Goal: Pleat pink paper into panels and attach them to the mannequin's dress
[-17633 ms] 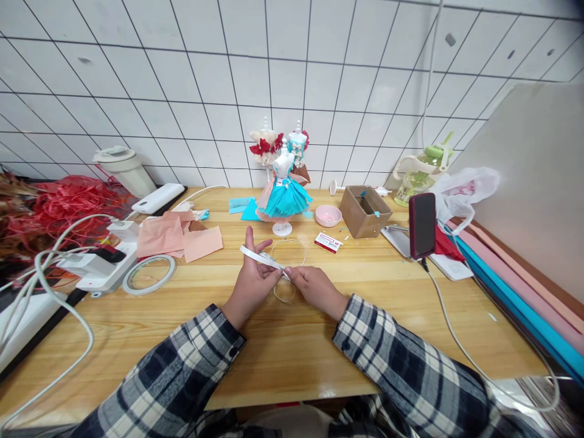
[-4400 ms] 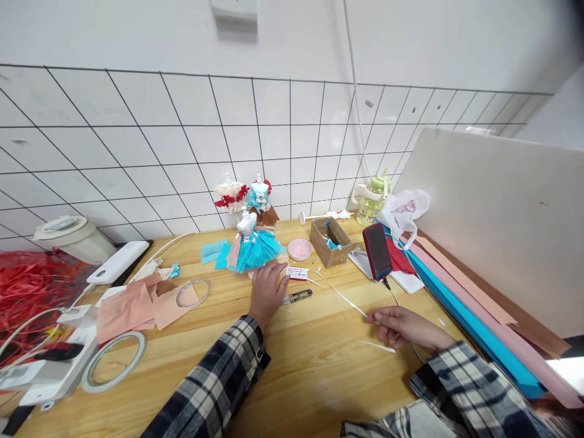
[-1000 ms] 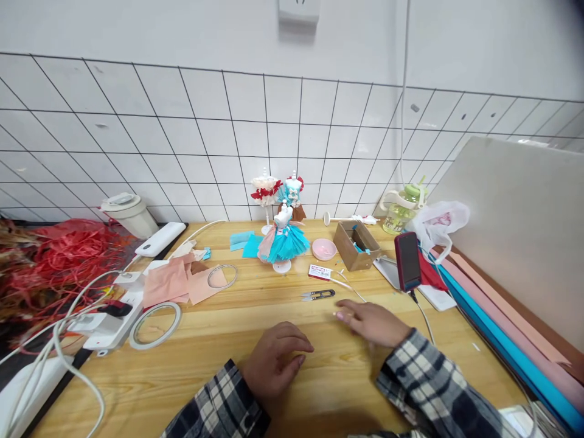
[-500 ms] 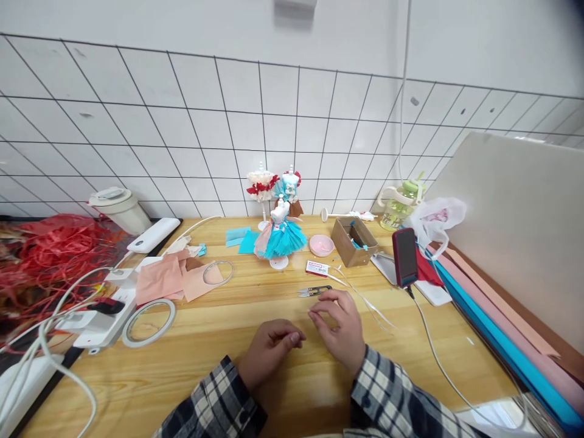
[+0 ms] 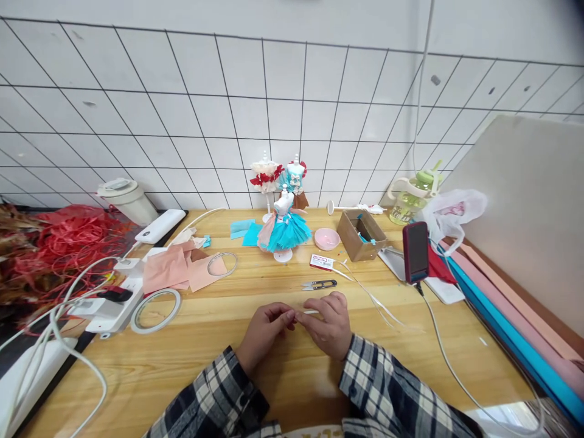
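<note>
Two hands meet low over the tabletop (image 5: 201,359), a short white strip (image 5: 311,312) by the right one's fingers.
Clockwise from the hands, left to right: the big ring (image 5: 156,311) lies at nine, peach paper (image 5: 166,267) and a thin ring (image 5: 222,264) at ten; the left hand (image 5: 264,333) has its fingers pressed together, whatever they pinch too small to tell; three dressed forms (image 5: 283,234) stand at twelve; the right hand (image 5: 331,323) curls, thumb tip meeting the left fingers, strip between thumb and forefinger; snips (image 5: 322,284) and the box (image 5: 360,237) sit at one, the phone (image 5: 416,252) at two.
</note>
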{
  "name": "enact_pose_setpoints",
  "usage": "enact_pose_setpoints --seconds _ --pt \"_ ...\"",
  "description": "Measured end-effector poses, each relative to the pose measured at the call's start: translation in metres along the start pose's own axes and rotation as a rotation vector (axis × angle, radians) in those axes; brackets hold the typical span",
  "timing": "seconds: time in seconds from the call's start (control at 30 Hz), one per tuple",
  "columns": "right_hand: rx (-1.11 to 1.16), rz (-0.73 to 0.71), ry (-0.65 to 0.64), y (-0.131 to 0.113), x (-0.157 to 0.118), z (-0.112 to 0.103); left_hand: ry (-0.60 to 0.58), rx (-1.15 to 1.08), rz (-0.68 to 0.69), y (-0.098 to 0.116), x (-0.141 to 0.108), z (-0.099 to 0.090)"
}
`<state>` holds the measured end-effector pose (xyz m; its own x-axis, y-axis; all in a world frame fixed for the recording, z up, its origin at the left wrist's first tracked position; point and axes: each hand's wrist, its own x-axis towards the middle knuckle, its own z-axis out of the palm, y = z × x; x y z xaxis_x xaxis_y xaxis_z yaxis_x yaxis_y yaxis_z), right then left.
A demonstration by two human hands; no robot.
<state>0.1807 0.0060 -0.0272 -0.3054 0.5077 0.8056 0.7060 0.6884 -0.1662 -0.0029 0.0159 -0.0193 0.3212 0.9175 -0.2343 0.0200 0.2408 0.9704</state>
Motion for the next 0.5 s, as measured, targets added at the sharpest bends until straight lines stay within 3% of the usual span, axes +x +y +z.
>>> enact_pose_setpoints --seconds 0.27,0.4,0.5 --pt "0.026 0.022 -0.034 0.0043 0.0014 -0.0027 -0.063 -0.03 -0.065 0.001 -0.0003 -0.0072" --pt "0.012 0.008 -0.116 0.0037 0.002 -0.0049 -0.141 0.008 -0.076 0.002 0.0009 -0.007" --pt "0.012 -0.016 -0.164 0.0041 0.0005 -0.0045 -0.136 0.014 -0.049 0.0023 0.0018 -0.0057"
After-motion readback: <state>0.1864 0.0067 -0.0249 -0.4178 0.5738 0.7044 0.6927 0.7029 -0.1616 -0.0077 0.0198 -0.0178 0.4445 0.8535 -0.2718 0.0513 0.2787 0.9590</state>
